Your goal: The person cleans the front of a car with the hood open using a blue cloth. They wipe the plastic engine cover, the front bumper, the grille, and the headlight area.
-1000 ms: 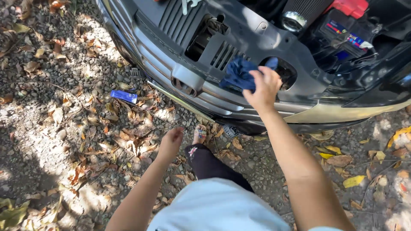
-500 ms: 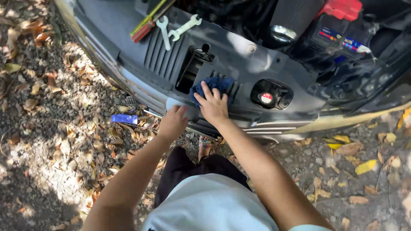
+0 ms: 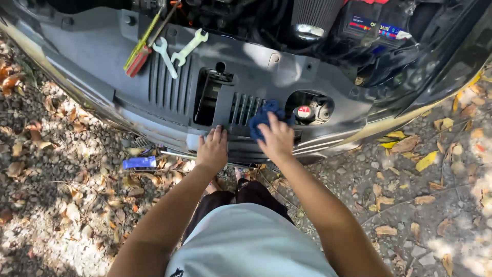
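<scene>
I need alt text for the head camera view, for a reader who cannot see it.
A person's right hand presses a blue cloth on a car's front panel; the left hand rests flat beside it. Two wrenches and screwdrivers lie on the panel.

Two wrenches [image 3: 179, 51] and screwdrivers [image 3: 143, 43] lying on the panel's top; small blue object [image 3: 139, 162] among dry leaves [image 3: 425, 161]; battery [image 3: 376, 23] behind.
</scene>
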